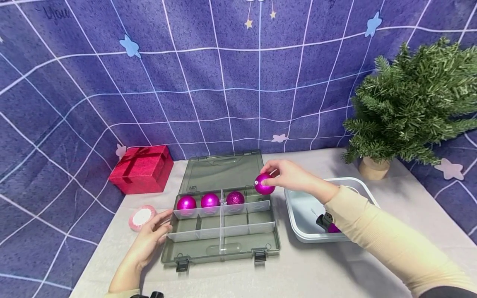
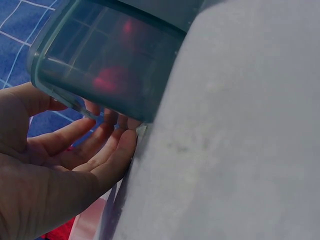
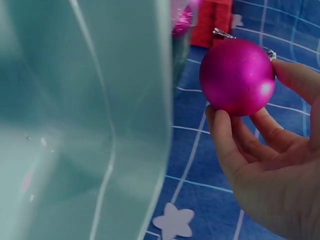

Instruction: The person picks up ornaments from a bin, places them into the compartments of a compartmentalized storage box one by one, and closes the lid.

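My right hand (image 1: 288, 176) pinches a shiny magenta Christmas ball (image 3: 237, 77) between thumb and fingers, over the back right compartment of the divided box. That box (image 1: 220, 260) is smoky translucent plastic with its lid (image 1: 223, 171) laid open behind it. Three more magenta balls sit in its back row: two smooth ones (image 1: 186, 203) and a glittery one (image 1: 235, 198). At the box's left side, my left hand (image 1: 147, 242) rests its loosely bent fingers (image 2: 112, 155) against the wall.
A pale blue tub (image 1: 298, 231) with a magenta ball (image 1: 333, 228) stands to the right, partly under the right forearm. Behind it is a small artificial fir tree (image 1: 410, 103). A red gift box (image 1: 143, 169) and a pink-rimmed ribbon roll (image 1: 142, 218) lie left.
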A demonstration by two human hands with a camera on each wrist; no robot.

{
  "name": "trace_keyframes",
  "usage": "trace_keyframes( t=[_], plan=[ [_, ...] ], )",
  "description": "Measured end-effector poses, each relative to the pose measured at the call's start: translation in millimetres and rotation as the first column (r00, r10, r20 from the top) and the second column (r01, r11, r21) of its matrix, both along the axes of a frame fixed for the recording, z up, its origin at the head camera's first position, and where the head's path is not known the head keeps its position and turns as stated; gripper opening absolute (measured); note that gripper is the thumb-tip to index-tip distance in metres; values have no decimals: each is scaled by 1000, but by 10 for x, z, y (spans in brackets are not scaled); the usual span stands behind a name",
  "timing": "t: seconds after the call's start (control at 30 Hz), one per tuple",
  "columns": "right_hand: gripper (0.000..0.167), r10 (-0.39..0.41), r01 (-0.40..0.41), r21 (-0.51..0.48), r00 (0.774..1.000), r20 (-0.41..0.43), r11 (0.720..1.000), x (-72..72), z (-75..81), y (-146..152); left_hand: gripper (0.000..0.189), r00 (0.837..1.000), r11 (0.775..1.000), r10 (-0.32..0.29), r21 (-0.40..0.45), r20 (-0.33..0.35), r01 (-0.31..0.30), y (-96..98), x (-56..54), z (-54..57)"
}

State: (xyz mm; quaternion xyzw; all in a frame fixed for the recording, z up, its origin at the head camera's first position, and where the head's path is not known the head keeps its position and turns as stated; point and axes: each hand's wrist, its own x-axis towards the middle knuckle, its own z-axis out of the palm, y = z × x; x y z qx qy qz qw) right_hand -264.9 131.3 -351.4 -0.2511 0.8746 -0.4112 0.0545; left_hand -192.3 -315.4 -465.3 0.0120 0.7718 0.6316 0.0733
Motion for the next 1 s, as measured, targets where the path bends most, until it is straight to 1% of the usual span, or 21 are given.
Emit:
trace_keyframes(
  t=[0.2, 0.37, 0.47, 0.67, 0.8, 1.0],
  plan=[
    [31, 6, -7, 35, 1000, 26, 999, -154, -159, -105, 59, 1000, 1000, 6, -7, 5, -6, -1, 4, 22],
    [31, 18, -20, 92, 999, 30, 996, -220, -247, -178, 59, 1000, 1000, 4, -5, -1, -4, -13, 13, 20],
    [30, 32, -35, 108, 999, 36, 993, -240, -294, -216, 59, 1000, 1000, 5, 6, -6, -5, -8, 13, 13],
    [28, 42, -50, 134, 997, 63, 990, -217, -350, -266, 59, 1000, 1000, 15, 16, 0, -15, 28, 10, 6],
    [28, 43, -50, 160, 998, 44, 986, -225, -403, -288, 59, 1000, 1000, 19, 6, 9, -19, 26, 12, 3],
    [30, 68, -59, 209, 997, -32, 976, -228, -446, -319, 59, 1000, 1000, 23, -6, 11, -23, 18, 3, 11]
  ],
)
